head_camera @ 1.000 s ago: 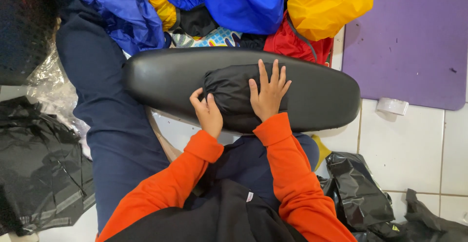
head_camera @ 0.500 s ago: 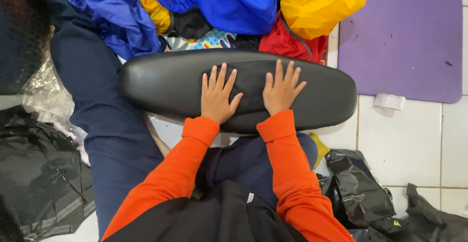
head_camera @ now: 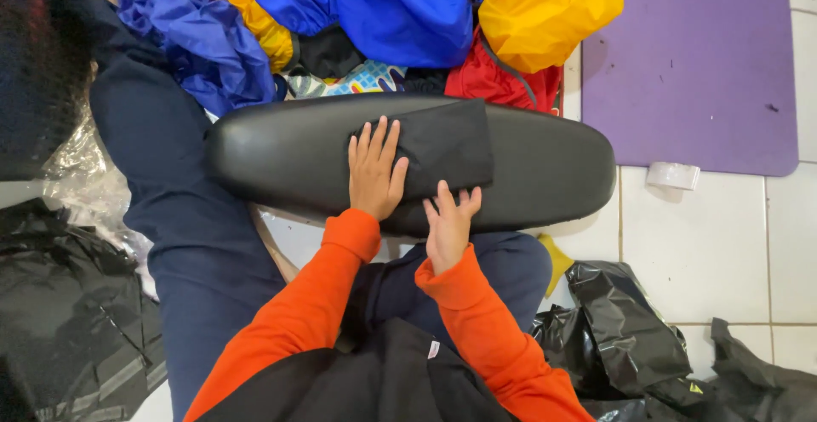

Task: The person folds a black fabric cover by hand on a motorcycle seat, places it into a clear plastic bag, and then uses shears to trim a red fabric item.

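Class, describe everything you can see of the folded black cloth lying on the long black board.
The folded black cloth is matte, thin-looking fabric, folded into a flat, roughly rectangular packet with a straight right edge. It lies on the middle of the glossy black oval board, tilted slightly. The left hand lies flat on its left end, fingers spread; the right hand touches its lower edge with the fingertips. Bright garments are heaped beyond the board.

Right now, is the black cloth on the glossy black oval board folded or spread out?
Folded: the black cloth forms a compact rectangle with straight edges, left hand flat on it, right hand at its near edge.
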